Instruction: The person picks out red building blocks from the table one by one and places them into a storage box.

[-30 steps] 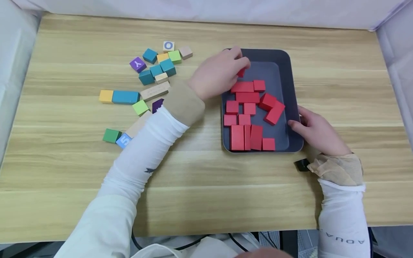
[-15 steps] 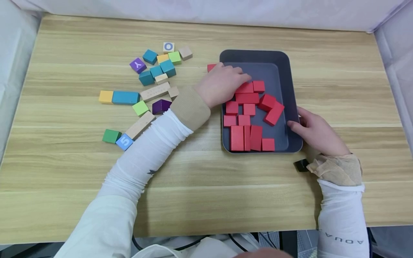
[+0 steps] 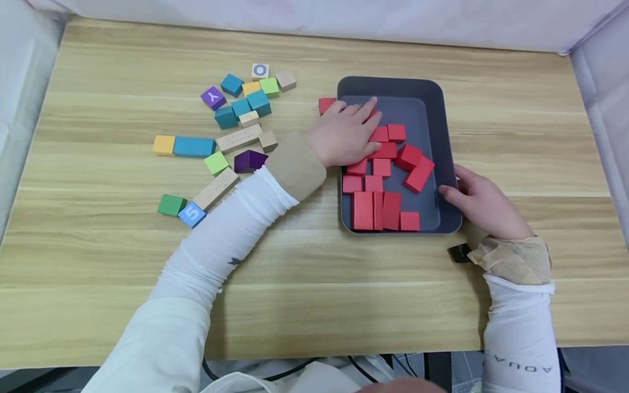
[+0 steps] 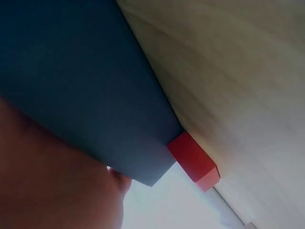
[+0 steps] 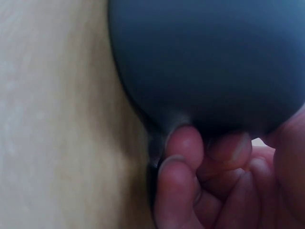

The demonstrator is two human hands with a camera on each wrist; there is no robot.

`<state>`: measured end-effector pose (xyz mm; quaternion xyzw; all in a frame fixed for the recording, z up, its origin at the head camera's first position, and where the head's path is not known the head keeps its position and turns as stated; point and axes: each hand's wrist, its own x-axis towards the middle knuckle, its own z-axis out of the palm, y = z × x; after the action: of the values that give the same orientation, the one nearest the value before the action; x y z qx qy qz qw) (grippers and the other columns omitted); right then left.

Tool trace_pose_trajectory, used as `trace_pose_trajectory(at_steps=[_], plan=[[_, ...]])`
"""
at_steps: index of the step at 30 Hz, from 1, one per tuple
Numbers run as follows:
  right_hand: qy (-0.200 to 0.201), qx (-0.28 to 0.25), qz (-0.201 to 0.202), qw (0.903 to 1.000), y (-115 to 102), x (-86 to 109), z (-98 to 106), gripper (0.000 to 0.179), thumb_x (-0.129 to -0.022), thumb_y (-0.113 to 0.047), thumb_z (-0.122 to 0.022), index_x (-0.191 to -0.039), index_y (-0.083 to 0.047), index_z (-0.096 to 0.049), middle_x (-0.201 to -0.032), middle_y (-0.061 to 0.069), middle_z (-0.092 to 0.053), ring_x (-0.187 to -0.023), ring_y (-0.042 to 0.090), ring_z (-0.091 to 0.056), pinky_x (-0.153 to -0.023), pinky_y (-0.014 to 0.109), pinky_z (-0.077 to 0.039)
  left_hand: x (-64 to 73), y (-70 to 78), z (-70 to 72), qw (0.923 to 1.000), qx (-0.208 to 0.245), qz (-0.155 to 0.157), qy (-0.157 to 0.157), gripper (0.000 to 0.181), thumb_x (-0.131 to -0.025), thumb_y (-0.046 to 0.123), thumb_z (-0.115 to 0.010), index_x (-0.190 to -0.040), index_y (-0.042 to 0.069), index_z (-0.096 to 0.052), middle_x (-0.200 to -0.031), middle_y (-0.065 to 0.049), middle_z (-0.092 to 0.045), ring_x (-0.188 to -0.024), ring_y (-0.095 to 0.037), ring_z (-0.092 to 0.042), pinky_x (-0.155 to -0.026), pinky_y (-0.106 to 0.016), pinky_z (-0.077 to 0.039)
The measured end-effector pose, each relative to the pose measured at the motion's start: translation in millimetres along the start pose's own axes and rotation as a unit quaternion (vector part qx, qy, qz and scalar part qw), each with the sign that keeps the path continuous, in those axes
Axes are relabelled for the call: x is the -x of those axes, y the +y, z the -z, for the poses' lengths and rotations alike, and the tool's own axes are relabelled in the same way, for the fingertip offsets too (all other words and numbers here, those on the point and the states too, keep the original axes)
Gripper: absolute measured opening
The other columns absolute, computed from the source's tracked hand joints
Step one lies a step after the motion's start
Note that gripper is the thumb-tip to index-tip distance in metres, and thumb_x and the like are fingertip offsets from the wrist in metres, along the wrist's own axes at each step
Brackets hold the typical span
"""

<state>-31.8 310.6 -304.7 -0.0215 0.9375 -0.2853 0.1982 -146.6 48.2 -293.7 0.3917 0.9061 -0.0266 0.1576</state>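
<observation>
My left hand (image 3: 341, 135) lies with spread fingers over the left side of a dark grey baking tray (image 3: 434, 120), on top of several red blocks (image 3: 391, 210). Under its fingertips some of those blocks are hidden. At the tray's right edge, my right hand (image 3: 484, 202) grips the rim, thumb on top; in the right wrist view its curled fingers (image 5: 183, 148) press against the tray's outer wall (image 5: 205, 71). One red block (image 3: 326, 105) sits outside the tray by its upper left corner. The left wrist view has this red block (image 4: 195, 160) close against the tray's side (image 4: 95, 86).
Left of the tray, loose coloured blocks lie on the wooden table (image 3: 304, 295), among them a long blue block (image 3: 194, 146), a purple one (image 3: 250, 160) and a green one (image 3: 172, 204). A small black object (image 3: 459, 252) lies near my right wrist. White curtains (image 3: 314, 22) border the table.
My left hand, earlier with bent fingers at a red block near the tray's upper left, has moved lower and spread its fingers. The red block outside the tray came into sight. The right hand stays put.
</observation>
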Motion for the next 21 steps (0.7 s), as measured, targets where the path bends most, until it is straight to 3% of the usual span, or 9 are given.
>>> trace_pose_trajectory(at_steps=[3, 7, 9, 12, 14, 16, 21], plan=[[-0.001, -0.001, -0.002, 1.0, -1, 0.0, 0, 0.049, -0.091, -0.037, -0.046, -0.135, -0.018, -0.036, -0.105, 0.013, -0.06, -0.084, 0.018, -0.059, -0.066, 0.015, -0.044, 0.1, -2.3, 1.0, 0.9998, 0.014, -0.006, 0.012, 0.066, -0.091, 0.05, -0.029, -0.144, 0.015, -0.012, -0.148, -0.01, -0.003, -0.134, -0.024, -0.013, -0.105, -0.042, -0.011], [-0.003, 0.0, -0.005, 1.0, -2, 1.0, 0, 0.051, -0.091, -0.037, -0.045, -0.137, -0.018, -0.034, -0.108, 0.013, -0.059, -0.088, 0.02, -0.058, -0.068, 0.014, -0.043, 3.7, -12.4, 8.2, 0.9946, 0.061, -0.009, 0.084, 0.056, -0.093, 0.039, -0.034, -0.142, 0.017, -0.022, -0.148, -0.007, -0.013, -0.134, -0.021, -0.014, -0.106, -0.035, -0.013], [-0.002, 0.003, -0.004, 1.0, -3, 0.5, 0, 0.051, -0.091, -0.037, -0.045, -0.138, -0.019, -0.033, -0.11, 0.013, -0.058, -0.09, 0.02, -0.057, -0.068, 0.013, -0.042, 8.1, -21.3, 15.3, 0.9875, 0.095, 0.017, 0.124, 0.049, -0.093, 0.03, -0.037, -0.139, 0.018, -0.03, -0.145, -0.004, -0.022, -0.132, -0.017, -0.019, -0.105, -0.03, -0.018], [-0.001, 0.004, -0.005, 1.0, -3, 0.6, -1, 0.051, -0.091, -0.038, -0.044, -0.138, -0.02, -0.033, -0.111, 0.012, -0.057, -0.092, 0.02, -0.056, -0.07, 0.013, -0.041, 16.4, -34.9, 24.8, 0.9766, 0.137, 0.081, 0.144, 0.041, -0.091, 0.022, -0.039, -0.132, 0.019, -0.039, -0.137, 0.0, -0.033, -0.124, -0.012, -0.031, -0.097, -0.025, -0.031], [-0.001, 0.007, -0.004, 1.0, -2, 0.2, -1, 0.051, -0.091, -0.039, -0.044, -0.137, -0.02, -0.034, -0.111, 0.012, -0.057, -0.092, 0.02, -0.056, -0.071, 0.014, -0.041, 21.5, -43.4, 27.0, 0.9713, 0.155, 0.126, 0.129, 0.038, -0.09, 0.021, -0.042, -0.128, 0.018, -0.041, -0.131, 0.001, -0.038, -0.117, -0.012, -0.037, -0.088, -0.024, -0.038], [-0.001, 0.007, -0.005, 1.0, -1, 0.4, -1, 0.05, -0.091, -0.039, -0.044, -0.136, -0.02, -0.035, -0.11, 0.011, -0.058, -0.091, 0.019, -0.056, -0.071, 0.015, -0.041, 24.5, -50.5, 25.3, 0.9718, 0.156, 0.151, 0.093, 0.042, -0.09, 0.025, -0.044, -0.13, 0.015, -0.039, -0.13, -0.002, -0.037, -0.113, -0.016, -0.038, -0.083, -0.028, -0.042], [0.0, 0.002, -0.004, 1.0, 1, 1.0, -2, 0.049, -0.091, -0.038, -0.044, -0.135, -0.019, -0.036, -0.109, 0.011, -0.058, -0.089, 0.019, -0.057, -0.069, 0.014, -0.042, 19.7, -60.7, 13.4, 0.9821, 0.121, 0.142, 0.025, 0.054, -0.087, 0.031, -0.047, -0.136, 0.012, -0.035, -0.128, -0.009, -0.039, -0.108, -0.023, -0.039, -0.082, -0.037, -0.043]])
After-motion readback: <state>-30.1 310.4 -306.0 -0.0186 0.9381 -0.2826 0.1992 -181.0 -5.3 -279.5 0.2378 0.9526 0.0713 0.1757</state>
